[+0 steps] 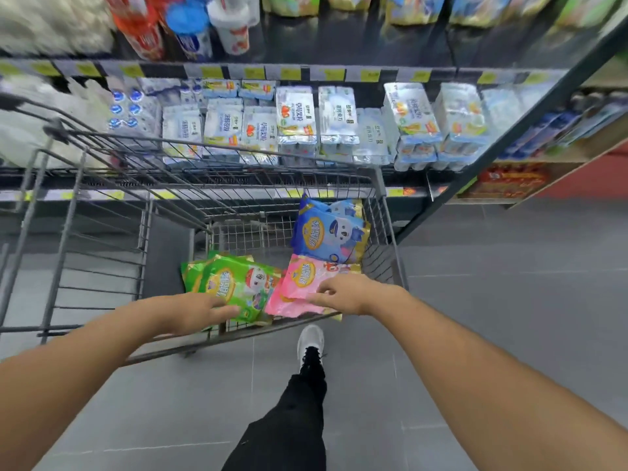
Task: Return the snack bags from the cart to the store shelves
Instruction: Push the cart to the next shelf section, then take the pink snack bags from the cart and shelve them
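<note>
The left hand (200, 312), fingers straight, is lying on the green bags (238, 283) at the cart's (102, 158) near edge. The right hand (343, 294) is pinching the pink bag (302, 280) beside them. Blue bags (328, 232) are leaning in the far right corner, shelves (306, 74) beyond.

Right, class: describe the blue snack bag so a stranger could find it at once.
Start at the wire shopping cart parked against the store shelves. Look inside at its far right corner, beyond the pink bag and green bag. The blue bag leans there, the only one with a cartoon animal in a cap.
</note>
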